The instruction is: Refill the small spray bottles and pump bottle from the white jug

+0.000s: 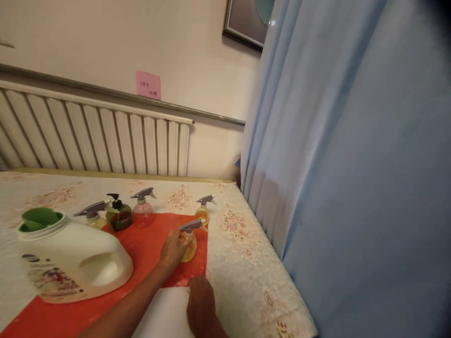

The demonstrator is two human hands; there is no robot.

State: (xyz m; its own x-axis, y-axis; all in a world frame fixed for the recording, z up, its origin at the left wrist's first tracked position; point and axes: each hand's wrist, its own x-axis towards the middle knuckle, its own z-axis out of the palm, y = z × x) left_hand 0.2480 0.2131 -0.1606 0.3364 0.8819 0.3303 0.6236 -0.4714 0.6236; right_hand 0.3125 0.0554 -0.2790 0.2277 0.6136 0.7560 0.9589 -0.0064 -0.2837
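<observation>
My left hand [173,249] is wrapped around a small yellow spray bottle [190,241] with a grey trigger head, which stands on the red mat [148,253]. My right hand [201,303] rests palm down on a white sheet [165,314] at the mat's near edge, fingers together, holding nothing. Another small orange spray bottle [203,211] stands just behind the held one.
A large white jug [70,263] with a green cap [39,218] lies at the left. Behind it stand a yellowish spray bottle [93,216], a dark pump bottle [119,215] and a pink spray bottle [142,210]. A blue curtain [334,164] hangs right of the table edge; a radiator [95,136] lines the wall.
</observation>
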